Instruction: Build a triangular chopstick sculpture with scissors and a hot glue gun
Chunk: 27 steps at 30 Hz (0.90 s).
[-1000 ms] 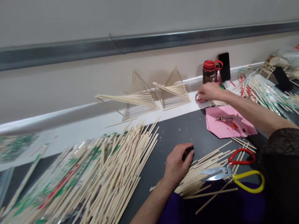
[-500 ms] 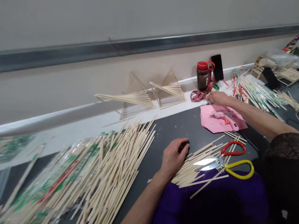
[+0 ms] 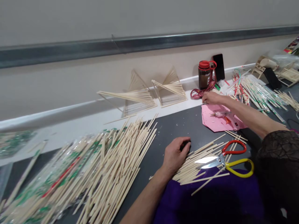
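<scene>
My left hand rests on the dark table beside a small pile of thin wooden sticks, its fingers loosely curled with a gap to the thumb and nothing visible in them. My right hand is stretched to the white ledge, next to the coiled dark-red lanyard. Its fingers point down and are closed together; what they hold, if anything, is hidden. Just below that arm lies a glue gun on pink sheets. Scissors with one red and one yellow handle lie partly open on the stick pile.
A large heap of loose sticks and plastic-wrapped sticks fill the left side. Two twisted stick models stand against the wall. A bottle and a phone stand behind my right hand, with more wrapped sticks to the right.
My right hand has moved a little left along the ledge, toward the lanyard. The left hand keeps its place, and the view has shifted slightly.
</scene>
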Each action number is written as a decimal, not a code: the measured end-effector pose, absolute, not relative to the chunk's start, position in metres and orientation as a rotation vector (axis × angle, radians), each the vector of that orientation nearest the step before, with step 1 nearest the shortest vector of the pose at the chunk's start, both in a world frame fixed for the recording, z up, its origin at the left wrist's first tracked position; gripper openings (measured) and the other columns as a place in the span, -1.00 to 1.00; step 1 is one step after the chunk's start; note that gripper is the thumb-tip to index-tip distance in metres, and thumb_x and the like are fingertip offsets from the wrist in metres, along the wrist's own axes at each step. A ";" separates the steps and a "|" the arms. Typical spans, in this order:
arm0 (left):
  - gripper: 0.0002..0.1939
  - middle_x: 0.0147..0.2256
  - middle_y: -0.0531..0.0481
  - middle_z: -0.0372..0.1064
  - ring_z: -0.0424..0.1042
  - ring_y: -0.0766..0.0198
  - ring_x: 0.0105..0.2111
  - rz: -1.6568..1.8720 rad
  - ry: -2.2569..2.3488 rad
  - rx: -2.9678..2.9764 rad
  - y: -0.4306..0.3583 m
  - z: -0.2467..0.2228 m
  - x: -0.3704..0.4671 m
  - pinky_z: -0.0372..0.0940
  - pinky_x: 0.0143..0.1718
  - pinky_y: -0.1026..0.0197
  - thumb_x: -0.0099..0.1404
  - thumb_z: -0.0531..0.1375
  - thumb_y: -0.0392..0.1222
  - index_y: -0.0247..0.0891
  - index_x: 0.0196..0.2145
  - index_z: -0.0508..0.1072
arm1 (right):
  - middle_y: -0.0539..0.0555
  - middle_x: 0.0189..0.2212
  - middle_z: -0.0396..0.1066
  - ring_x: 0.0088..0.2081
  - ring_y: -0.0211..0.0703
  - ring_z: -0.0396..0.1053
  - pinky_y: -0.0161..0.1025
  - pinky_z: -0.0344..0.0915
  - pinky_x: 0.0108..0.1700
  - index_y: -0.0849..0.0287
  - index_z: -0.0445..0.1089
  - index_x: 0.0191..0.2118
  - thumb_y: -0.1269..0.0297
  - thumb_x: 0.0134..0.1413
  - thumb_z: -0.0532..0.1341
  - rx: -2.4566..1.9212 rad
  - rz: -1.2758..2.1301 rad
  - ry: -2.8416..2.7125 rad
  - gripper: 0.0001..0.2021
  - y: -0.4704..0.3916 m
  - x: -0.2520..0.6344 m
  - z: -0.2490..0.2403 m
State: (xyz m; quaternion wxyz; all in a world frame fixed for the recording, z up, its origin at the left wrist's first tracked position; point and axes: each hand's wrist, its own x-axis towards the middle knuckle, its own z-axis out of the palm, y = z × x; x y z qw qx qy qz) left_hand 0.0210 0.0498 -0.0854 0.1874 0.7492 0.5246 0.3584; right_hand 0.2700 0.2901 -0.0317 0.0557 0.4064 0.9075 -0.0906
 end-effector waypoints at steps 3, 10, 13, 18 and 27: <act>-0.83 -0.31 -0.03 0.57 0.53 0.25 -0.32 1.006 1.469 2.117 0.050 -0.086 0.021 0.42 -0.22 0.21 0.32 0.14 -0.18 -0.19 -0.22 0.53 | 0.03 -0.18 0.59 -0.25 -0.20 0.42 -0.33 0.18 -0.31 0.07 0.58 -0.09 0.54 -0.06 0.15 1.286 -0.207 2.664 -0.57 0.294 0.280 -0.030; -0.82 -0.31 -0.03 0.57 0.53 0.26 -0.34 0.993 1.480 2.091 0.050 -0.085 0.022 0.42 -0.26 0.22 0.32 0.14 -0.17 -0.18 -0.22 0.54 | 0.05 -0.29 0.59 -0.28 -0.11 0.44 -0.27 0.17 -0.33 0.06 0.61 -0.34 0.51 -0.11 0.23 1.340 -0.067 2.538 -0.73 0.293 0.299 -0.014; -0.82 -0.31 -0.02 0.57 0.53 0.26 -0.34 0.977 1.490 2.088 0.050 -0.084 0.022 0.41 -0.26 0.22 0.32 0.14 -0.16 -0.18 -0.22 0.54 | 0.02 -0.15 0.58 -0.19 -0.12 0.44 -0.27 0.20 -0.26 0.02 0.61 -0.21 0.47 -0.02 0.20 1.361 -0.067 2.579 -0.69 0.287 0.298 -0.011; -0.82 -0.31 -0.02 0.57 0.53 0.25 -0.33 0.978 1.503 2.077 0.050 -0.084 0.023 0.41 -0.23 0.21 0.32 0.14 -0.16 -0.18 -0.23 0.54 | -0.10 -0.13 0.58 -0.17 -0.18 0.46 -0.33 0.22 -0.24 -0.05 0.60 -0.17 0.44 0.01 0.19 1.346 -0.167 2.617 -0.67 0.281 0.303 -0.016; -0.83 -0.30 -0.02 0.57 0.54 0.24 -0.31 0.971 1.492 2.067 0.051 -0.084 0.021 0.41 -0.22 0.21 0.31 0.15 -0.15 -0.18 -0.23 0.54 | -0.02 0.01 0.52 -0.05 -0.06 0.45 -0.27 0.26 -0.10 0.04 0.55 -0.01 0.33 0.08 0.18 1.534 -0.308 2.725 -0.64 0.267 0.329 0.003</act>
